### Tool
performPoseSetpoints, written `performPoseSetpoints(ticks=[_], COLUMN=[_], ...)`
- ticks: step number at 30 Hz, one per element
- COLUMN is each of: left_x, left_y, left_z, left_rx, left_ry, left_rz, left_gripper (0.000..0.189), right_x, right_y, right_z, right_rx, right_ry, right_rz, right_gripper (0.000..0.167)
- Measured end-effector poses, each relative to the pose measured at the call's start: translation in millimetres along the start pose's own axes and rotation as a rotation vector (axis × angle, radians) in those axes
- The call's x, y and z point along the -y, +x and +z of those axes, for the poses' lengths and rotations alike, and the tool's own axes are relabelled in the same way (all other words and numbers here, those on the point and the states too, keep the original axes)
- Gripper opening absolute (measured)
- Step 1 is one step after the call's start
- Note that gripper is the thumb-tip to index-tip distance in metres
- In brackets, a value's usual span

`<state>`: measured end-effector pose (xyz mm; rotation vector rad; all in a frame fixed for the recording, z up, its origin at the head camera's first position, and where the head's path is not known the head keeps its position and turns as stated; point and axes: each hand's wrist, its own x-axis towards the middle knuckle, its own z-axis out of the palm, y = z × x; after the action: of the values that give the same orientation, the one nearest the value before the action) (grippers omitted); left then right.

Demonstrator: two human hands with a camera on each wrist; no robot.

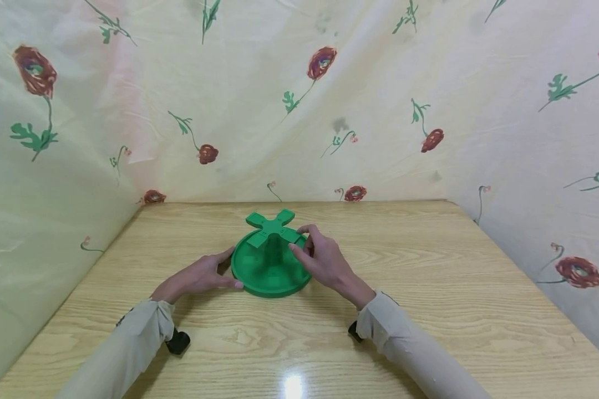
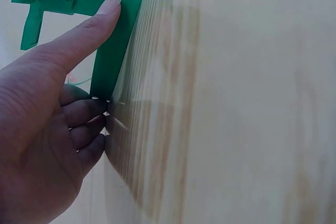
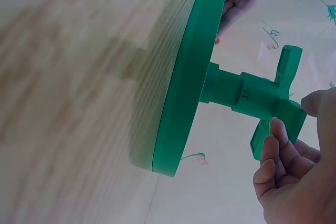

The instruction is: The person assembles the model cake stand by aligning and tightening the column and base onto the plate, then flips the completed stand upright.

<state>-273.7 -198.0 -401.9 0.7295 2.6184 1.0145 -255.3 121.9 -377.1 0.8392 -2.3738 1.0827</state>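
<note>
A green round base [image 1: 272, 292] with a raised rim lies on the wooden table. From its middle rises a green post [image 1: 273, 256], topped by a cross-shaped piece [image 1: 272, 226] with four flat arms. At the base's left side my left hand [image 1: 199, 276] holds the rim, its thumb [image 2: 108, 8] on the near edge and the other fingers bent at the edge farther round. My right hand [image 1: 326, 261] pinches the cross piece's right front arm between thumb and fingers. Dark digits, "32", show on the post's side [image 3: 255, 95] in the right wrist view.
The light wooden table [image 1: 429, 288] reaches back to a pale curtain [image 1: 259, 100] printed with red flowers, which also hangs along both sides. Black wrist devices [image 1: 178, 342] sit under both sleeves. A bright light spot reflects near the table's front.
</note>
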Motion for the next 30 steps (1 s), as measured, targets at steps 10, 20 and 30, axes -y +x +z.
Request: performPoseSetpoints(ticks=[10, 20, 30], left_x=[1.0, -0.3, -2.1], left_y=[0.5, -1.8, -0.5], left_z=[-0.1, 0.2, -0.7], left_rx=[0.004, 0.000, 0.007], left_ry=[0.006, 0.020, 0.032], left_rz=[0.001, 0.004, -0.020], left_gripper=[0.106, 0.105, 0.107], right_x=[2.8, 4.6, 6.3], right_y=[1.1, 0.9, 1.1], right_z=[0.7, 3.1, 3.7], right_rx=[-0.005, 0.013, 0.006], right_ry=[0.013, 0.026, 0.037], right_rz=[-0.001, 0.018, 0.012], right_gripper=[0.029, 0.027, 0.027])
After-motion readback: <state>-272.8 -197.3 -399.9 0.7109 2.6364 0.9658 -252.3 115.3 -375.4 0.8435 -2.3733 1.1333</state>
